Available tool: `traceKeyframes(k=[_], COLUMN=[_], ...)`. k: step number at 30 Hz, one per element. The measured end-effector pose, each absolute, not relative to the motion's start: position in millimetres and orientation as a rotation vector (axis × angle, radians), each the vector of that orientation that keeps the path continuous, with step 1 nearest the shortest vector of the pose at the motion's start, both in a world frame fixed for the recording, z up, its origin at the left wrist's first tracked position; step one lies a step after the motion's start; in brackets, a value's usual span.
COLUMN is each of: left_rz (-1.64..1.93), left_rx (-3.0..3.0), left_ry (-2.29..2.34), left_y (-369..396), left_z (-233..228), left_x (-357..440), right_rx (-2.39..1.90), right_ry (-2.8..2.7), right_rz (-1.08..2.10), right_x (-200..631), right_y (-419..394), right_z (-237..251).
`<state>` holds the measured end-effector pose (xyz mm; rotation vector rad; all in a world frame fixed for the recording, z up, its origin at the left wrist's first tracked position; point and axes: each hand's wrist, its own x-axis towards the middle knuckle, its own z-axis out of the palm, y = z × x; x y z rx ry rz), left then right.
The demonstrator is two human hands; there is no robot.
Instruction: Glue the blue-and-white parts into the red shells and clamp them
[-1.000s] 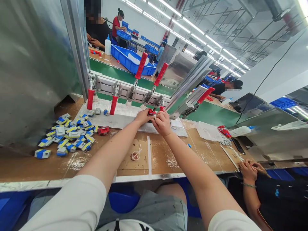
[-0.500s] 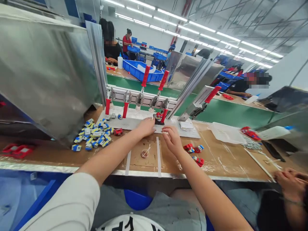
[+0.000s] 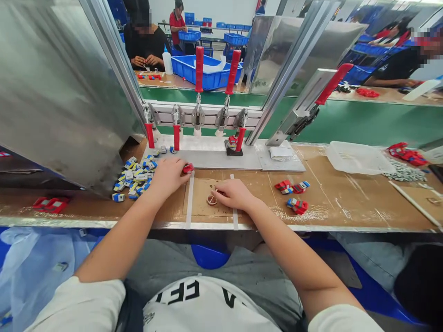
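My left hand (image 3: 169,177) is at the front edge of the metal base plate, fingers closed on a small red toy car part (image 3: 188,168). A pile of small white, blue and yellow blocks (image 3: 133,177) lies beside that hand, partly behind it. My right hand (image 3: 233,193) is pinched over a little round cup (image 3: 212,200) of brownish stuff, on the thin stick that stands in it; the fingers hide most of the stick. Behind, another red part (image 3: 232,141) sits in a black holder (image 3: 234,150) beneath a red-handled toggle clamp (image 3: 241,139).
More toggle clamps (image 3: 198,110) line the metal rail. Red and blue toy cars (image 3: 296,205) lie at right, near a clear plastic tray (image 3: 358,157). Red parts (image 3: 51,204) lie far left. A metal sheet (image 3: 65,92) walls the left side. Co-workers sit across the bench.
My left hand has moved from the black holder leftward to the red part by the pile. My right hand has come down and closed at the cup's stick. The view has tilted down.
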<state>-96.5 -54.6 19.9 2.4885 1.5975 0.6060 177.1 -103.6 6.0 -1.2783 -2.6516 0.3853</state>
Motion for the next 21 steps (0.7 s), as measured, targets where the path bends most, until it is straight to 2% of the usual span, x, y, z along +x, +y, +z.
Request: traceKeyframes(k=[5,9,15,21], left_rz=[0.756,0.745,0.662,0.545], left_rx=[2.316,2.141,2.025,1.901], left_ry=[1.187,1.081,0.941,0.970], left_y=[-38.1,-30.0,-25.3,-24.4], left_z=[26.2,4.6,-23.2,-17.9], left_x=[-30.2,-10.7,-18.6,-19.3], right_rx=[-1.124,-1.082,-1.022,-1.031], right_ry=[-2.796,-2.777,-2.247,-1.827], right_rz=[0.308,0.575,0.930,1.023], right_x=[176.4,178.1,180.4,190.1], right_y=[-100.5,-99.0,-94.5,-84.6], right_z=[21.9,22.6,-13.7,-25.2])
